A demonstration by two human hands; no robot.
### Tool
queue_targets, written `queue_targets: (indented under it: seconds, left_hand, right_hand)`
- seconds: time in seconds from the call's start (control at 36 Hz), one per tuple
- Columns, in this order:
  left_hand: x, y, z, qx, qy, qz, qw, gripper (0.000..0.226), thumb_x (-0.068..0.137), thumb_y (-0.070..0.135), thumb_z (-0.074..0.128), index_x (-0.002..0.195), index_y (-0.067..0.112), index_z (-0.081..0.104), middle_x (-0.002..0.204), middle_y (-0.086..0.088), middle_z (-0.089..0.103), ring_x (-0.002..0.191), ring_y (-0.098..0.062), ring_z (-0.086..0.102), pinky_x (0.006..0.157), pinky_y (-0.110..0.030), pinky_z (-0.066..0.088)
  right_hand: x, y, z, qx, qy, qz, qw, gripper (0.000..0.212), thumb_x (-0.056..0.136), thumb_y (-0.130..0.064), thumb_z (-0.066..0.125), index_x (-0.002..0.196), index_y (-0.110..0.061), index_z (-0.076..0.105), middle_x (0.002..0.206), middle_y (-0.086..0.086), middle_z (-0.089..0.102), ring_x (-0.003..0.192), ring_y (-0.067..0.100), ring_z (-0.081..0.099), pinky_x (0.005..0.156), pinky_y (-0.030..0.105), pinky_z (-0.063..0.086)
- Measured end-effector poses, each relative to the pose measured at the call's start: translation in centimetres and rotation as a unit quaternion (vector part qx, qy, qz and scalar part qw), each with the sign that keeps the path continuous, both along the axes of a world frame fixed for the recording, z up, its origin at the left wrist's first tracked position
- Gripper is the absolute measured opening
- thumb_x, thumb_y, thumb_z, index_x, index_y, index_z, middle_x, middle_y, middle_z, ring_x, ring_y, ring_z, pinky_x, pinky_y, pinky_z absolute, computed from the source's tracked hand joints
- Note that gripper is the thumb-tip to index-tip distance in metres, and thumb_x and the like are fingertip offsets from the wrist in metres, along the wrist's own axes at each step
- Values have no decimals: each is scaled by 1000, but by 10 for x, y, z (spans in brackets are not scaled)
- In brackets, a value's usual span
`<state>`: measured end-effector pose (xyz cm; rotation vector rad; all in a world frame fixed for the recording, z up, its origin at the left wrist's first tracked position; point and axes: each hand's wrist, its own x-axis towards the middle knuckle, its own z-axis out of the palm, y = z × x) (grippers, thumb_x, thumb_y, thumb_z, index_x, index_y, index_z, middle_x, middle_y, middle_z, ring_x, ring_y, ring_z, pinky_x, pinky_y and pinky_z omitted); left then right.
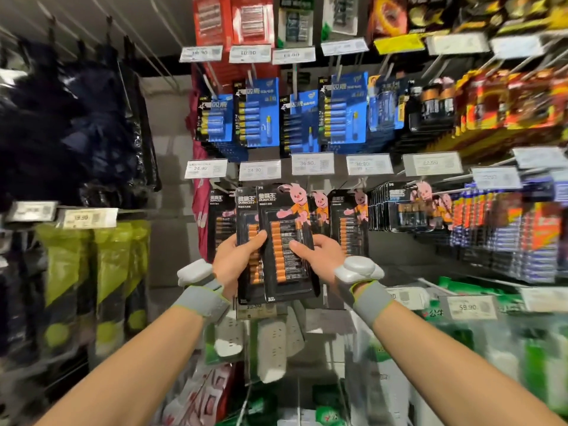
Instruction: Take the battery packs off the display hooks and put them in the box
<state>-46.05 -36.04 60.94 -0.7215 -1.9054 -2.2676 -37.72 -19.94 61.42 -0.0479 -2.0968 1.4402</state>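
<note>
head view: left hand [235, 261], right hand [321, 256] raised, each grip clasping battery packs [287, 215].

two packs [285, 241] overlap before the hooks, left hand [236, 256] and right hand [319, 256] flanking; price tags [312, 163] above.
</note>
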Motion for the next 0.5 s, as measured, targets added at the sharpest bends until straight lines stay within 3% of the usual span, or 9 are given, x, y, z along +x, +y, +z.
queue_targets:
  seconds: [0.14, 0.25, 0.33, 0.39, 0.5]
  left_hand:
    - [7, 24, 3, 7, 1, -18, 1000, 30, 75, 36, 82, 98, 18, 75, 104, -5, 76, 104, -29, 69, 101, -50, 49]
    - [19, 49, 7, 8, -4, -32, 999, 16, 85, 28, 76, 98, 18, 72, 102, -7, 76, 97, -28, 71, 96, -49, 53]
    - [23, 63, 9, -4, 18, -23, 1000, 21, 83, 33, 77, 98, 19, 72, 98, -3, 76, 87, -22, 71, 97, -50, 52]
    - [28, 77, 10, -8, 27, -18, 999, 21, 81, 35, 78, 96, 21, 73, 99, -4, 76, 93, -25, 72, 97, -50, 52]
    - [30, 88, 13, -21, 41, 8, 999, 17, 80, 38, 78, 87, 24, 71, 103, -10, 74, 107, -36, 66, 100, -52, 49]
  right_hand:
    - [9, 18, 0, -14, -2, -17, 1000, 38, 87, -36, 67, 113, -10, 61, 105, 4, 68, 95, 19, 62, 81, 28, 45]
    - [21, 39, 2, -34, 0, -31, 999, 41, 85, -38, 68, 116, -12, 61, 108, 2, 67, 97, 18, 62, 80, 27, 45]
    - [32, 53, 6, -19, 4, -51, 998, 32, 87, -37, 67, 107, -13, 62, 98, -1, 65, 87, 14, 59, 74, 23, 42]
    - [39, 68, 9, -27, 18, -58, 998, 22, 88, -33, 66, 100, -15, 61, 87, -5, 63, 77, 9, 58, 62, 15, 42]
    - [46, 86, 12, -46, 28, -81, 995, 24, 88, -33, 66, 102, -14, 61, 88, 0, 64, 73, 9, 57, 57, 20, 40]
